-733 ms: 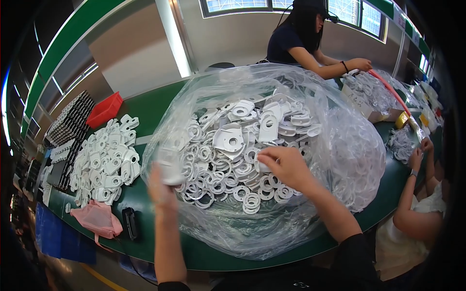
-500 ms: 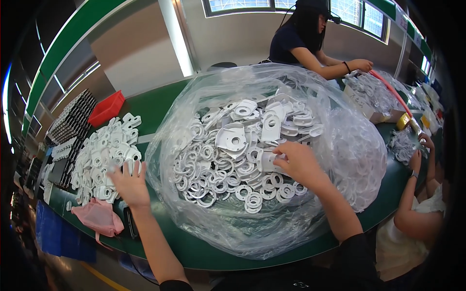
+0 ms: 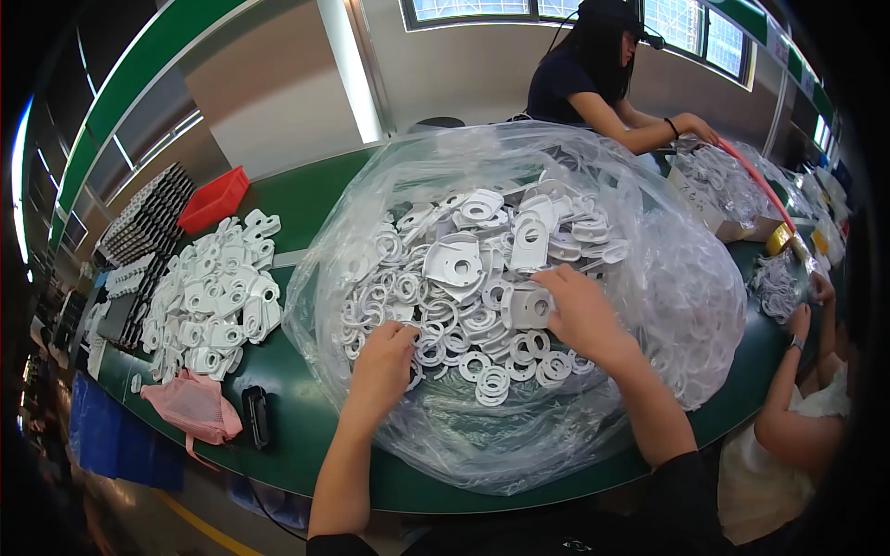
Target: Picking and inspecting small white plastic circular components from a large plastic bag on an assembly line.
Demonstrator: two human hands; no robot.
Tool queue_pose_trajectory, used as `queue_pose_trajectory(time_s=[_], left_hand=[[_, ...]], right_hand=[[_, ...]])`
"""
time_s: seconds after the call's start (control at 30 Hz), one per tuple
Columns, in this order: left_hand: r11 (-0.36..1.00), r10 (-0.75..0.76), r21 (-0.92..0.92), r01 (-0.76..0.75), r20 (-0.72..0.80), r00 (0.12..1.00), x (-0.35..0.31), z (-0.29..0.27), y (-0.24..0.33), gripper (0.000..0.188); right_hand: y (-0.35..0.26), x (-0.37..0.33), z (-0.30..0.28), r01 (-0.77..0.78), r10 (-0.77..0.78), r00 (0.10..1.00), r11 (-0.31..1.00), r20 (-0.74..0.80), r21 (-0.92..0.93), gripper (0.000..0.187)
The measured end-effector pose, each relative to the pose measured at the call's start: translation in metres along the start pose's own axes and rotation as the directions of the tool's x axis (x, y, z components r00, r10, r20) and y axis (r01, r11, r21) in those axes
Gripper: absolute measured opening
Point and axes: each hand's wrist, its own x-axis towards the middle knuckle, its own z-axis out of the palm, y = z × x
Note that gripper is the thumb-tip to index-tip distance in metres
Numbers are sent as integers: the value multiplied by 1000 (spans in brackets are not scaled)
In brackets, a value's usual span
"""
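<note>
A large clear plastic bag (image 3: 445, 445) lies opened out in front of me, with a heap of white plastic parts in it. Loose white rings (image 3: 492, 382) gather at its near side; flat housings with a round hole (image 3: 456, 263) lie farther back. My right hand (image 3: 589, 317) pinches the edge of a squarish white plastic bracket (image 3: 528, 308) at the right of the heap. At the heap's near-left edge, my left hand (image 3: 378, 366) has its fingers bent together among the rings; whatever is between the fingertips is hidden.
Left stand a pile of white brackets (image 3: 218, 292), a red tray (image 3: 213, 199), stacked dark trays (image 3: 144, 222), a pink pouch (image 3: 192, 406) and a black device (image 3: 255, 417). Co-workers sit across (image 3: 579, 88) and at right (image 3: 802, 417), near a box of bagged parts (image 3: 709, 195).
My left hand has moved right from the bracket pile to the rings in the bag, its spread fingers now closed. My right hand stays at the bracket, which now shows more of its face.
</note>
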Motion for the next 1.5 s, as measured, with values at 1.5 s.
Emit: queue_pose_trajectory(time_s=[1.5], left_hand=[[928, -133, -346, 137, 34, 990, -1, 13, 45, 32]], right_hand=[[-37, 0, 36, -411, 14, 906, 275, 424, 869, 25]])
